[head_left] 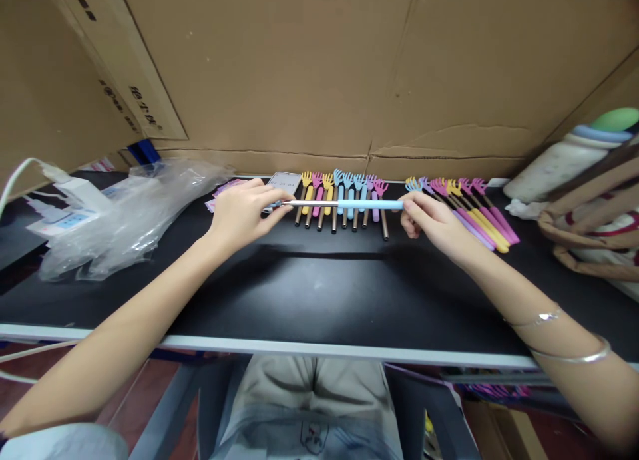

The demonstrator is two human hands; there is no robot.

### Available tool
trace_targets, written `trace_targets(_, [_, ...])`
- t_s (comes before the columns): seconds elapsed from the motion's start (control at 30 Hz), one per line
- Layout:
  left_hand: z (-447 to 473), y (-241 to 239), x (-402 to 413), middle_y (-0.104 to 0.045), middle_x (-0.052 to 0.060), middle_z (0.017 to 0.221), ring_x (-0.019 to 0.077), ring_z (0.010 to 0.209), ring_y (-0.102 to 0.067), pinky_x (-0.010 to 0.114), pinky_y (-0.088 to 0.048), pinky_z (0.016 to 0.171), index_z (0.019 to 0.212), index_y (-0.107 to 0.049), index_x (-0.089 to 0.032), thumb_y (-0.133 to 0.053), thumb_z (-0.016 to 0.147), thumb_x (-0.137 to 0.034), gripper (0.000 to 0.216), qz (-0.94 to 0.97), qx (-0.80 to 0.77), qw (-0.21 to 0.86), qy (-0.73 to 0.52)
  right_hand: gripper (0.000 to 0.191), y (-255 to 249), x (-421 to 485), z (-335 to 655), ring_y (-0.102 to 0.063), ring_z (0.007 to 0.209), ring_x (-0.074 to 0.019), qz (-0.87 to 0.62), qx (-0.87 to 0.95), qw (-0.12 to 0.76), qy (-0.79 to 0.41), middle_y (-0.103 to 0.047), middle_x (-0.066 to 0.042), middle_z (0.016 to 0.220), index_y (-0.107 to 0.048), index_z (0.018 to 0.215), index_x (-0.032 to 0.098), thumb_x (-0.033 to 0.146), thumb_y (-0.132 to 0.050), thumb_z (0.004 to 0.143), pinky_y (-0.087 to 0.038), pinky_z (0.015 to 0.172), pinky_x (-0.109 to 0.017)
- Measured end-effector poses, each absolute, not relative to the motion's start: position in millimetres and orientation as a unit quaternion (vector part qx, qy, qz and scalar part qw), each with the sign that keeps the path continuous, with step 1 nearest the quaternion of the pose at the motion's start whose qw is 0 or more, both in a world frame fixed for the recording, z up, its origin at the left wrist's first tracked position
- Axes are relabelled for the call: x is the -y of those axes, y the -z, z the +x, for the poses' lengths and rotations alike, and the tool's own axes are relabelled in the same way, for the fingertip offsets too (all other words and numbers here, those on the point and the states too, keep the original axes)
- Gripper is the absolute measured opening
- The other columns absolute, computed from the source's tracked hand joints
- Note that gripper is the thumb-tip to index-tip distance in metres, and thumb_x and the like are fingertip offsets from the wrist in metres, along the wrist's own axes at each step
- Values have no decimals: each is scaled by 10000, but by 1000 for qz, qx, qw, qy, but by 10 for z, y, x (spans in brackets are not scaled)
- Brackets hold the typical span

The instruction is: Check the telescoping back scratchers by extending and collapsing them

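Observation:
A blue back-scratcher [344, 204] with a metal telescopic rod is held level above the black table [319, 287], stretched between both hands. My left hand [244, 210] pinches its thin metal end. My right hand [429, 219] grips the blue handle end. Right behind it lies a row of several small scratchers [342, 197] in yellow, pink and blue, claw heads toward the cardboard. A second bunch of scratchers [469, 207] lies fanned out beside my right hand.
A cardboard wall [319, 67] closes off the back. Crumpled clear plastic bags [124, 214] and a white charger with cable [70, 194] lie at left. A phone [283, 180] rests behind my left hand. A bottle [569, 160] and a woven bag [594, 227] stand at right.

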State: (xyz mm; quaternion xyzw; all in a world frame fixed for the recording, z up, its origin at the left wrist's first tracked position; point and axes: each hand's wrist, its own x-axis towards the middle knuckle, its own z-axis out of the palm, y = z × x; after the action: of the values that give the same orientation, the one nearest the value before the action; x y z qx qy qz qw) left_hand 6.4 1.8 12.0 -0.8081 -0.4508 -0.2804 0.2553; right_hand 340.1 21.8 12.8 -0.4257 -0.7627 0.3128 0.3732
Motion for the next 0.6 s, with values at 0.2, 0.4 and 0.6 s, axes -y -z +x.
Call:
trace_targets(0.2, [20,-132,-33,-723,10,804,186,771,-601,294,-368,561,970,-735,-257,-500,938,-388,271,-814,453,243,271,372,-88,-231,3418,-434,509,-103,-410,795,355,-272,-467,51,562,-484,825,214,572,-464,923,-360,545,-258])
trace_targets(0.4, [13,-115,-37,-720,10,772,175,725,-593,290,-349,528,979,-749,-262,-505,940,-380,275,-818,430,257,283,399,-108,-215,3429,-426,505,-106,-413,805,327,-271,-460,49,535,-474,777,211,578,-442,931,-335,553,-264])
trace_targets(0.6, [50,-97,-8,-727,7,749,167,712,-603,286,-349,523,971,-755,-266,-516,937,-389,270,-816,421,262,297,466,-147,-206,3434,-406,497,-110,-399,806,328,-289,-440,38,513,-444,693,214,613,-402,931,-334,557,-270])
